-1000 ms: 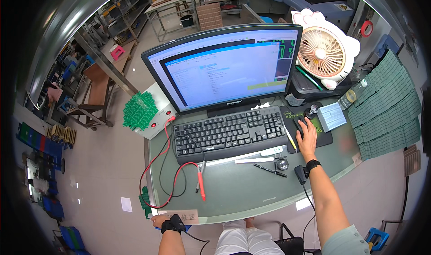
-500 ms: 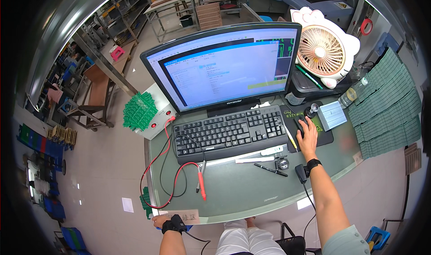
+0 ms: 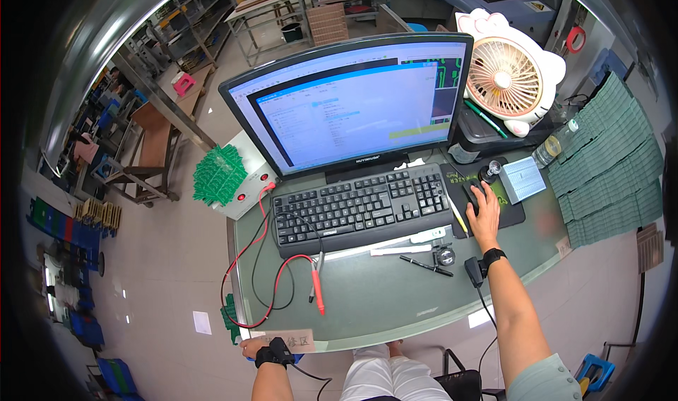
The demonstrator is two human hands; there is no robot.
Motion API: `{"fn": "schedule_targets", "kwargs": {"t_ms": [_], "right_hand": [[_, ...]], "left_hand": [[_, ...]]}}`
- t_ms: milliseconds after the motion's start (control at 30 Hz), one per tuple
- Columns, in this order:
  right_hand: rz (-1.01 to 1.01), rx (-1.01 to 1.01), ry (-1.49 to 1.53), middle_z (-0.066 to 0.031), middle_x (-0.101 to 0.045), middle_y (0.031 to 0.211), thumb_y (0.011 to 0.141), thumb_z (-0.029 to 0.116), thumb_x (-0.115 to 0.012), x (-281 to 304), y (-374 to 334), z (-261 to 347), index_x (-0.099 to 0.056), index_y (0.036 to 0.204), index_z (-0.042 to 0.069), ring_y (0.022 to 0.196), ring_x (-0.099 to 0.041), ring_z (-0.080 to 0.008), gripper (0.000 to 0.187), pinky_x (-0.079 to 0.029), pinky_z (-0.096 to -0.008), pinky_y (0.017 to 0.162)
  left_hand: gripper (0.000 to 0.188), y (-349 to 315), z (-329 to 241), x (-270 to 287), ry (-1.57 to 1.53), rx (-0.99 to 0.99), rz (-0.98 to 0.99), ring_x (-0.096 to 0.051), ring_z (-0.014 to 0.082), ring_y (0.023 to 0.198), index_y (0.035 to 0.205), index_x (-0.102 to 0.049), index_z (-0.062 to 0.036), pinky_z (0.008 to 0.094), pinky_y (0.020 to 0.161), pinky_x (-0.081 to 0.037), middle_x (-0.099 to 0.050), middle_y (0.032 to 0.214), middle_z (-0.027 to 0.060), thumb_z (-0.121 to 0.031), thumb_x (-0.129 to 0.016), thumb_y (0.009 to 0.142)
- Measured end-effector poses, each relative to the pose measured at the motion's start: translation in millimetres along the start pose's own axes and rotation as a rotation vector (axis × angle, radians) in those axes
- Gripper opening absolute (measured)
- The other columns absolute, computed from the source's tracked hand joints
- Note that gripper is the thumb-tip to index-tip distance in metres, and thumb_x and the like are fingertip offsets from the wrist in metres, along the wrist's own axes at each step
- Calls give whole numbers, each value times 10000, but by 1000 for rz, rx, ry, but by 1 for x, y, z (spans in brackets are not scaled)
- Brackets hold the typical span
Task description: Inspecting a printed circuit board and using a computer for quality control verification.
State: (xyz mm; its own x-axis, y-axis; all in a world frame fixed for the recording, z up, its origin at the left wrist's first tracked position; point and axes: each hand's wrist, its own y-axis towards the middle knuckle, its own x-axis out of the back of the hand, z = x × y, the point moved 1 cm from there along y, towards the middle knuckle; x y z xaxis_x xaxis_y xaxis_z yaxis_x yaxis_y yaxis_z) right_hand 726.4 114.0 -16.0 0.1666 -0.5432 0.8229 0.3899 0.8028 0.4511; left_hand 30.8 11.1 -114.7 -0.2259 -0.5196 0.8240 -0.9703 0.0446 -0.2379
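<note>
My right hand [image 3: 484, 216] rests over a black computer mouse [image 3: 471, 189], fingers laid along it, on a dark mouse pad [image 3: 514, 216]. Down at the desk's front left corner is my left hand [image 3: 253, 346], beside a paper label [image 3: 296, 341]; its fingers are mostly hidden, so its grip is unclear. Both wrists wear black straps with cabled devices. A black keyboard [image 3: 367, 204] lies left of the mouse, below a lit monitor [image 3: 346, 111] with windows open. Red and black test probes [image 3: 318, 291] lie on the green desktop with their leads looped.
A stack of green circuit boards [image 3: 220, 175] sits on a white box [image 3: 247, 196] at left. Right of the monitor stand a fan [image 3: 505, 79], a bottle [image 3: 554, 146] and a light-blue block [image 3: 522, 180]. Pens [image 3: 426, 265] lie before the keyboard. Green sheets [image 3: 607, 175] hang at right.
The view has shifted very slightly. Both hands keep their places, the right one on the mouse, and the screen looks the same.
</note>
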Motion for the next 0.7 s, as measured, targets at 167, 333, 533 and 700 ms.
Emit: {"fn": "schedule_targets", "kwargs": {"t_ms": [167, 333, 533, 700], "right_hand": [[3, -22, 25, -75, -457, 1446, 813, 121, -673, -4, 1, 6, -580, 1286, 184, 1330, -426, -303, 487, -340, -442, 1096], [7, -32, 7, -73, -457, 1448, 819, 125, -672, -2, 0, 0, -579, 1292, 184, 1332, -426, -299, 486, -336, -436, 1098], [6, -24, 13, -73, -449, 1451, 832, 130, -669, -4, 0, 3, -570, 1299, 184, 1334, -422, -300, 480, -330, -441, 1104], [7, -20, 22, -76, -445, 1453, 839, 130, -663, -3, 1, 3, -563, 1300, 181, 1334, -420, -307, 475, -322, -456, 1115]], "left_hand": [[495, 36, 10, 1, -209, 248, 36, -647, 452, 1026, 1218, -469, 89, 523, 859, -559, -615, 1179, 312, -346, -437, 983], [622, 3, -1, 2, -292, 226, -28, -623, 474, 1068, 1219, -529, 92, 545, 907, -526, -612, 1218, 303, -447, -312, 997], [634, 1, -1, 4, -315, 171, -62, -642, 472, 1009, 1203, -473, 162, 509, 872, -545, -625, 1123, 344, -414, -289, 1011], [622, 12, 5, 4, -340, 181, -7, -629, 473, 1037, 1217, -472, 157, 504, 901, -527, -616, 1150, 344, -402, -307, 999]]}}
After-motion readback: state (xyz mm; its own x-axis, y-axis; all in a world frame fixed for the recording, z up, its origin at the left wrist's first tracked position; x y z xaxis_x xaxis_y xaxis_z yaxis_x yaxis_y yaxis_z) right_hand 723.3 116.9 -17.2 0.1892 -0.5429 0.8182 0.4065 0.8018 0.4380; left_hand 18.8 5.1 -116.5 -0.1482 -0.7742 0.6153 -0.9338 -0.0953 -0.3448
